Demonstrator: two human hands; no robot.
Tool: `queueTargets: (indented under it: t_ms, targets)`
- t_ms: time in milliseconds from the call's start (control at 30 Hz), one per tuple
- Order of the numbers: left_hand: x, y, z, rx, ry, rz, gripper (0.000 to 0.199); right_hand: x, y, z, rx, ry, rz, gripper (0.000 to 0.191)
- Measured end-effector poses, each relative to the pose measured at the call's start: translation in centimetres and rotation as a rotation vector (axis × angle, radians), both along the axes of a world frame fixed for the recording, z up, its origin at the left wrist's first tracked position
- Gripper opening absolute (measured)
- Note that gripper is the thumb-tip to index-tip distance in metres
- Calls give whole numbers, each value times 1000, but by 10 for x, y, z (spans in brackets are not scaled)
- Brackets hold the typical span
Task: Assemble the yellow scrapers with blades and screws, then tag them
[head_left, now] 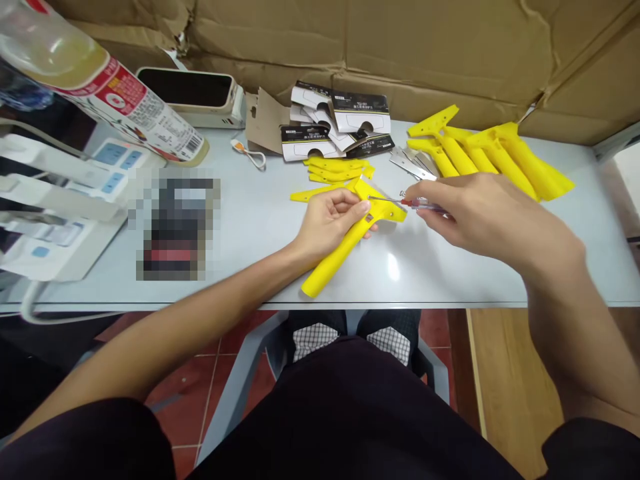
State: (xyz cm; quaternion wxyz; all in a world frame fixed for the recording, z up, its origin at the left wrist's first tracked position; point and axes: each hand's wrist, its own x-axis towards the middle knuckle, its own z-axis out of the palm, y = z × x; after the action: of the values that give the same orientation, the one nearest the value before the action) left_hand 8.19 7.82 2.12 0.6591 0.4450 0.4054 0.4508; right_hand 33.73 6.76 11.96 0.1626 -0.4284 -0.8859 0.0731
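My left hand (333, 223) is closed round the head of a yellow scraper-like handle (336, 259), whose round end points toward the table's front edge. A thin metal strip shows along the head's far side. In my right hand (480, 217) is a small screwdriver (407, 203) with a red and clear grip; its tip meets the yellow head near my left thumb. Just behind lie several flat yellow pieces (335, 172). Metal blades (413, 163) lie behind the screwdriver, beside several more yellow handles (500, 157).
Black-and-white card packets (360, 112) lie at the back by a cardboard wall (425, 53). On the left are a bottle (125, 100), a phone (187, 88) on a white device, a short cable (250, 155), a power strip (107, 173) and a pixelated dark item (180, 223).
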Motion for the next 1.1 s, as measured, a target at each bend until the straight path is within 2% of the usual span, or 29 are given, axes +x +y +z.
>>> queueTargets:
  t_ms: [100,233,367,467,600,833,900,1100]
  targets:
    - [0,1,0,2,8,-15,33,5,-6,-15,39,-179,-22,26]
    - [0,1,2,-11,20,-25,30,26,-23,-34,31,-39,-62,24]
    - [-2,1,1,-12,-3,-61,26,63,-48,-58,106,57,-213,21]
    - [-3,3,-2,44,22,-21,22,87,-63,-78,157,34,-326,22]
    - [-2,5,-6,21,23,28,25,102,-70,-99,185,-46,-345,18]
    - [-2,7,-12,37,-59,33,68,99,-63,-109,247,-113,-420,21]
    - [-3,8,-15,41,-65,36,71,98,-62,-109,230,-129,-435,24]
    - [-4,10,-19,79,-47,44,62,98,-66,-105,223,-92,-437,32]
